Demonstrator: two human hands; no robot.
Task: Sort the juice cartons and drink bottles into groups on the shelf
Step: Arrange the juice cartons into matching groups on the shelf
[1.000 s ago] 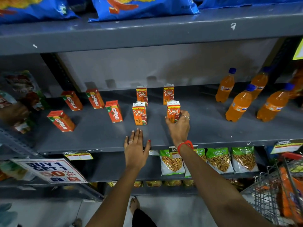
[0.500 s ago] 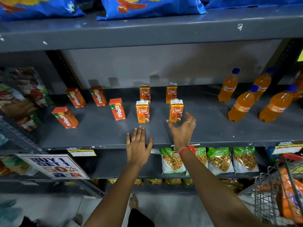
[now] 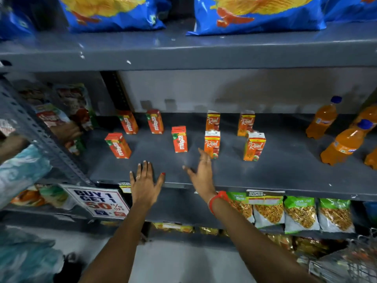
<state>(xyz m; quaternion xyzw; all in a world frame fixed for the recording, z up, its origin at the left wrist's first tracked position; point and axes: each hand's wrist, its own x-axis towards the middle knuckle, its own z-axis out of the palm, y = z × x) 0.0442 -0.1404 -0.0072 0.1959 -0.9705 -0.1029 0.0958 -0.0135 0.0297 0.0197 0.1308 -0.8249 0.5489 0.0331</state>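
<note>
On the grey middle shelf [image 3: 285,172] several red Maaza cartons [image 3: 179,139] stand at the left and several orange Real cartons [image 3: 254,147] in the middle. Orange drink bottles [image 3: 344,142] with blue caps stand at the right. My left hand [image 3: 145,181] lies flat and open on the shelf's front edge. My right hand [image 3: 202,172] hovers open just in front of the front-left Real carton [image 3: 212,143], holding nothing.
Blue chip bags [image 3: 255,15] lie on the shelf above. Green snack packets [image 3: 302,213] fill the shelf below, beside a "Buy 1 Get 1" sign [image 3: 98,201]. Another person's sleeve [image 3: 22,170] shows at the left, a wire basket [image 3: 346,262] at bottom right.
My right hand let go of the front-right Real carton and moved left toward the front-left one. The view shifted so the shelf contents sit further right.
</note>
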